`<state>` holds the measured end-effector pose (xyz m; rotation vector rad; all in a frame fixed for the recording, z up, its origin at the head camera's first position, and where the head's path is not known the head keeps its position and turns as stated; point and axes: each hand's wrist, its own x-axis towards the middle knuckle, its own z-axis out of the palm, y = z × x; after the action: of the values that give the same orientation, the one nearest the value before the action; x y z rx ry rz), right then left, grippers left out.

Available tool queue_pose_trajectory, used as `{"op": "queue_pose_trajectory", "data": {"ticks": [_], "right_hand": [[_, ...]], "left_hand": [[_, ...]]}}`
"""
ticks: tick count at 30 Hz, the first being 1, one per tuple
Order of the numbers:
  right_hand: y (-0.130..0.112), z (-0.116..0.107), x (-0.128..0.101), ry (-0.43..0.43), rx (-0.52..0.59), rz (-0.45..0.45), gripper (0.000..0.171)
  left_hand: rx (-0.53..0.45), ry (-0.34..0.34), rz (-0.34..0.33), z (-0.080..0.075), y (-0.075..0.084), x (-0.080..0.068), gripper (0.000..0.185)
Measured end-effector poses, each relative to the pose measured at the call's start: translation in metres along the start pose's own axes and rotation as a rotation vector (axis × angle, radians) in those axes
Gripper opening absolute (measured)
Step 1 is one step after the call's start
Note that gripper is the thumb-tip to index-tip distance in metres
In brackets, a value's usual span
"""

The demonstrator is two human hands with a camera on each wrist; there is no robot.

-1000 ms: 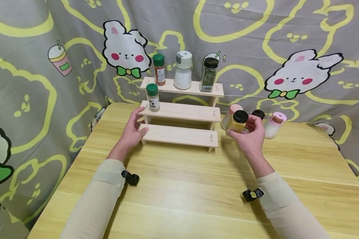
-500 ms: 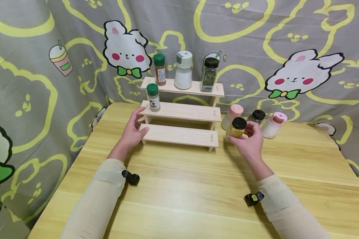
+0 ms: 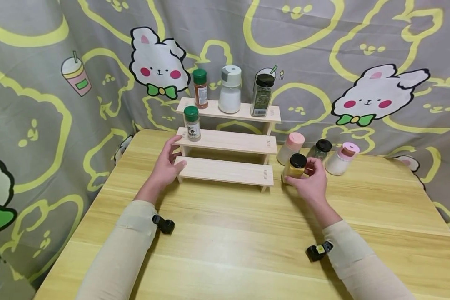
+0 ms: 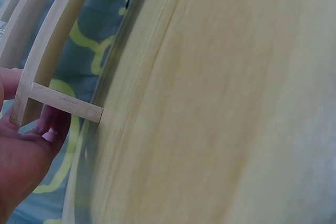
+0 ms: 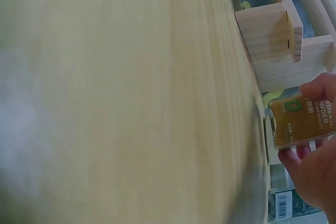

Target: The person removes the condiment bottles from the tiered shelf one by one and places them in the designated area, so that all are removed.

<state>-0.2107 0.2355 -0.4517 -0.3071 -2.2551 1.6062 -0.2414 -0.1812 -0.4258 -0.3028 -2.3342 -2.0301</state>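
My left hand (image 3: 166, 164) grips the left end of a three-tier wooden rack (image 3: 225, 171), its thumb on the lowest shelf. In the left wrist view the fingers wrap round the end of the shelf (image 4: 50, 40). To the right of the rack, my right hand (image 3: 312, 182) pinches a spice jar of yellow powder (image 3: 295, 171) with a black lid, between thumb and fingers. The jar is upright; I cannot tell whether its base touches the table. In the right wrist view the yellow powder jar (image 5: 302, 121) shows a partly hidden label ending in "WDER".
Behind the right hand stand a pink-lidded shaker (image 3: 291, 148), a black-lidded jar (image 3: 320, 149) and a purple-lidded shaker (image 3: 343, 159). The top shelf holds a green-capped bottle (image 3: 201, 96), a white shaker (image 3: 230, 98) and a herb jar (image 3: 261, 98). Another green-capped bottle (image 3: 193, 129) is on the middle shelf.
My right hand has brought the yellow powder jar down and toward me, slightly left, away from the other containers. The black-lidded jar behind shows more fully. My left hand stays on the rack.
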Motion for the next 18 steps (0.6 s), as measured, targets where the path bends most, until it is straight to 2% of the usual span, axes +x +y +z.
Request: {"op": "queue_pose_trajectory", "data": {"ticks": [7,18], "right_hand": [[0.006,0.001,0.001,-0.026,-0.022,0.016,0.074],[0.007,0.001,0.000,-0.060,-0.027,0.023,0.078]], "left_hand": [[0.013,0.015,0.009,-0.003,-0.023,0.008,0.078],[-0.013,0.014,0.048,-0.004,-0.028,0.011,0.077]]}}
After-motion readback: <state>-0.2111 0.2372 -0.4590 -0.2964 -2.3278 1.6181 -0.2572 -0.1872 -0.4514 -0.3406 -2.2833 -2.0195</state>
